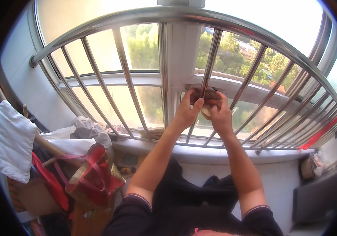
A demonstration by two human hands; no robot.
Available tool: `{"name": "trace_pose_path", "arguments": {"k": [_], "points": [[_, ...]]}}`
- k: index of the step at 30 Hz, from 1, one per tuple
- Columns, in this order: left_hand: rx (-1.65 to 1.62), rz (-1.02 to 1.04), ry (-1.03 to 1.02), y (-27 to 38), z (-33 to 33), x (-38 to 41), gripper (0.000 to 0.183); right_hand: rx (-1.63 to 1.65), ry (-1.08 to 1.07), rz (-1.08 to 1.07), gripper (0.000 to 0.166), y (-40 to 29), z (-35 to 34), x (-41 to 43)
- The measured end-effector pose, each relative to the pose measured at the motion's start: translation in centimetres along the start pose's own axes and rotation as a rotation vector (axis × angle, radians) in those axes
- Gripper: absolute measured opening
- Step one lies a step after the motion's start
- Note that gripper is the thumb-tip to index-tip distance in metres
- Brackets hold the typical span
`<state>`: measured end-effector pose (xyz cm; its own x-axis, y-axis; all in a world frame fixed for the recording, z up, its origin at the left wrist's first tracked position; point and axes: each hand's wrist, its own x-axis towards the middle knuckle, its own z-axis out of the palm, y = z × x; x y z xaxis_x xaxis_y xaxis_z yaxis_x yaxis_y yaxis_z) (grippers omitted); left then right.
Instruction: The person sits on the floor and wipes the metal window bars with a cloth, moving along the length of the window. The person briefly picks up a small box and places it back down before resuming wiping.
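A crumpled brownish-grey cloth (211, 93) is bunched around one upright bar (210, 63) of a stainless steel railing. My left hand (187, 111) grips the cloth on the left side of that bar, its thumb close to the metal. On the right side, my right hand (222, 116) pinches the cloth between bent fingers and thumb. A paler part of the cloth (206, 111) hangs below, between both hands. The bar and my fingers hide some of it. Both forearms reach up from the lower part of the view.
A curved steel handrail (183, 13) tops the bars before a window with a white frame (180, 53). Left are a white cloth (13, 141), a plastic bag (90, 129) and a red gift bag (93, 180). A red ribbon (319, 135) hangs on the right bars, above a dark flat panel (316, 194).
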<state>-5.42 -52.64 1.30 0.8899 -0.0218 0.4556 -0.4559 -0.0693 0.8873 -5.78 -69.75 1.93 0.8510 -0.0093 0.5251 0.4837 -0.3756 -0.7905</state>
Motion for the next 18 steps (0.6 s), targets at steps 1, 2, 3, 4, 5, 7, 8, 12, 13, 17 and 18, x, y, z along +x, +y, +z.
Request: {"name": "trace_pose_path", "arguments": {"k": [1,2,3,4,5,7,8,12,13,17,18], "points": [[0.009,0.002,0.019,0.0,0.1,-0.1,0.063,-0.007,-0.001,0.017,0.053,0.6,-0.2,-0.1],[0.018,0.004,0.038,0.1,0.1,-0.2,0.062,-0.013,-0.003,0.034,0.053,1.3,-0.3,0.1],[0.027,0.006,0.057,0.1,0.2,-0.3,0.061,-0.02,-0.004,0.051,0.054,1.8,-0.4,0.4],[0.006,0.028,0.089,-0.4,0.3,-0.1,0.06,0.018,0.001,0.081,0.053,2.5,0.0,1.1],[-0.015,0.051,0.123,-1.3,0.4,0.1,0.059,0.051,-0.025,0.066,0.052,3.2,0.3,1.7],[-0.05,0.081,0.191,-1.5,0.4,-0.1,0.058,0.122,-0.079,0.05,0.051,3.1,1.0,2.6],[-0.065,0.095,0.228,-1.6,0.3,-0.2,0.058,0.221,-0.114,0.095,0.051,3.0,1.3,2.8],[-0.185,0.154,0.363,-0.8,0.3,-1.2,0.058,0.526,-0.306,0.193,0.056,1.0,3.1,3.8],[-0.131,0.175,0.376,-1.0,0.6,-1.2,0.057,0.572,-0.364,0.193,0.059,1.1,3.3,4.0],[-0.002,0.146,0.417,-2.5,0.6,-0.4,0.055,0.718,-0.347,0.249,0.065,1.2,3.9,3.8],[0.006,0.109,0.423,-2.3,0.4,0.2,0.054,0.739,-0.354,0.236,0.066,1.2,3.8,3.8]]}}
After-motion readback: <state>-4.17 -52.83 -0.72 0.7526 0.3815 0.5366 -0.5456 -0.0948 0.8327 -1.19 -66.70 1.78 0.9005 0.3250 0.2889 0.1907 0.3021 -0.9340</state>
